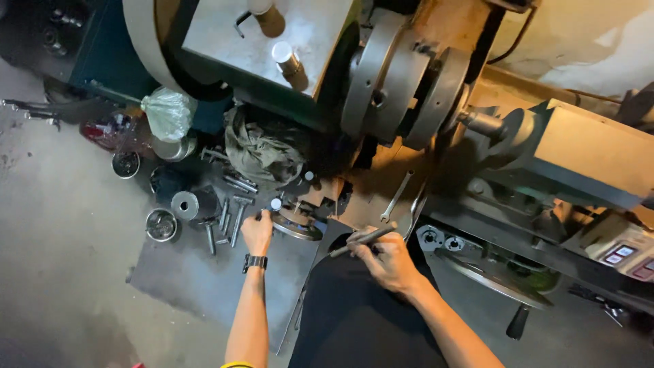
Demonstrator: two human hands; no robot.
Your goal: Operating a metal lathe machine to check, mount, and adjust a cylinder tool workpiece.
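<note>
Two hands at work on a big grey metal lathe [409,88], seen from above.

The lathe fills the upper right of the frame, a crumpled olive rag [262,151] at centre. Below it, the left hand [257,232], a black watch [255,262] on its wrist, touches a round metal handwheel [296,228]; whether it grips, I cannot tell. Just right, the right hand [388,262] is clamped on a slim dark metal rod [361,240].

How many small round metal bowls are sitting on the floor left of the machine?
2. One metal bowl lies up by the red item; the other metal bowl sits lower, left of the left hand. More may hide under the clutter.
</note>
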